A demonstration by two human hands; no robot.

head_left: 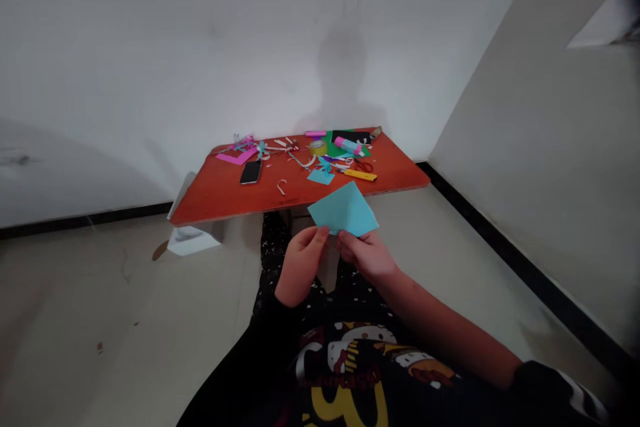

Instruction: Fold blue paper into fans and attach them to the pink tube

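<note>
A light blue sheet of paper (345,208) is held up in front of the table's near edge, its top corner pointing away from me. My left hand (305,257) pinches its lower edge between thumb and fingers. Close beside it, my right hand (367,252) grips the same edge, thumb on top and the other fingers underneath. The two thumbs are a short gap apart. Whether the paper is folded along the lower edge I cannot tell.
On the red table (215,197) lie a phone (251,172), a yellow cutter (360,175), scissors with red handles (364,165), a tape roll (318,147), a pink-and-blue tube (349,145), pink paper (237,157) and several paper scraps. A white wall (200,47) stands behind.
</note>
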